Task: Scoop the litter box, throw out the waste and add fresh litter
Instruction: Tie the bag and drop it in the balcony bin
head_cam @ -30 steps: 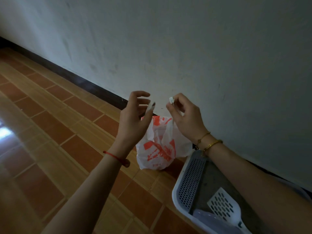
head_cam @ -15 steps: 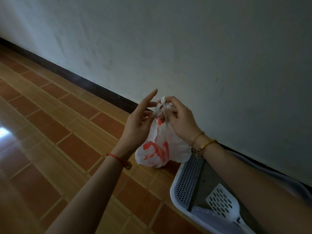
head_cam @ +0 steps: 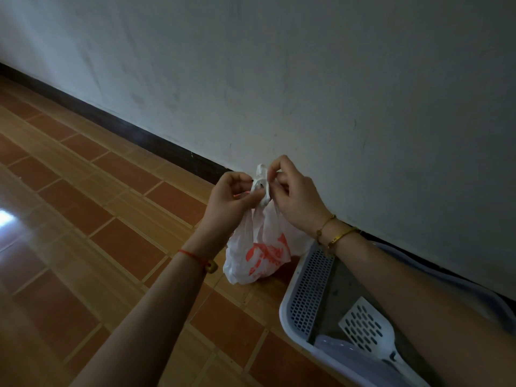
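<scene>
Left hand (head_cam: pixel 231 201) and right hand (head_cam: pixel 296 199) pinching knotted handles of white plastic bag (head_cam: pixel 259 255), litter box (head_cam: pixel 312 291) at five o'clock, scoop (head_cam: pixel 368 331) lying inside

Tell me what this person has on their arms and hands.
Both forearms are bare, with no sleeves in view. The left hand and right hand wear no gloves, and no rings show. On the left wrist sits a thin red string bracelet with a small brownish-gold bead. The right wrist carries two thin gold pieces: a fine chain and a slim bangle.
</scene>
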A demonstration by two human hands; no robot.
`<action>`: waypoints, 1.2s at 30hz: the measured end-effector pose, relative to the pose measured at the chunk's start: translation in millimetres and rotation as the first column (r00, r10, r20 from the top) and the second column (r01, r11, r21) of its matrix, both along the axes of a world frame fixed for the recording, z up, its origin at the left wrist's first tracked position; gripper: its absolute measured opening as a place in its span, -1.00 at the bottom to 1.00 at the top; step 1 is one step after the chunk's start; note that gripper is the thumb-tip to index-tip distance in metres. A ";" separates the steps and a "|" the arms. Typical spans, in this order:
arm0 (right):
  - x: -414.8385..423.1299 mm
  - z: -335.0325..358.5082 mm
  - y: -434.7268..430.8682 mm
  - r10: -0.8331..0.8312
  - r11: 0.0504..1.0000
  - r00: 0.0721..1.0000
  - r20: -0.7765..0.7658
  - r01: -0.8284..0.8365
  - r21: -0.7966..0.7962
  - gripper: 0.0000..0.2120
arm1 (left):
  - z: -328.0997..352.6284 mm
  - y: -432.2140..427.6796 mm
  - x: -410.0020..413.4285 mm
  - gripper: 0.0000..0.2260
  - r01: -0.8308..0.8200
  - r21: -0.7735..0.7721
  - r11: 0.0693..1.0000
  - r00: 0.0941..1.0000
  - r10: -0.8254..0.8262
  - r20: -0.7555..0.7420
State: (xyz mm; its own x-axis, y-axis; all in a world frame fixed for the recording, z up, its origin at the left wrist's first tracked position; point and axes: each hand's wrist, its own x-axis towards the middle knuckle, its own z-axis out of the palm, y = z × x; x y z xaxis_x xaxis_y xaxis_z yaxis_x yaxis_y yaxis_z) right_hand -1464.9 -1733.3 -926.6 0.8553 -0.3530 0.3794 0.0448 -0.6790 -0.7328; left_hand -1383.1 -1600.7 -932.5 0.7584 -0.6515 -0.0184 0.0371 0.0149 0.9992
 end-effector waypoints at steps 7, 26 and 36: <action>-3.2 -0.6 2.1 0.162 0.982 0.978 -0.131 -0.173 -0.075 -0.89 | -1.6 4.7 2.2 -0.66 0.128 0.152 0.980 0.987 -0.140 0.073; -4.8 1.3 4.5 0.084 0.987 0.987 -0.136 -0.063 0.149 -0.93 | 5.7 9.1 -7.5 -0.72 0.180 0.184 0.966 0.975 -0.201 0.099; -0.2 2.5 8.5 0.113 0.952 0.976 -0.188 -0.052 0.302 -0.84 | -2.5 5.3 -15.8 -0.85 -0.066 0.072 0.995 0.990 0.057 0.126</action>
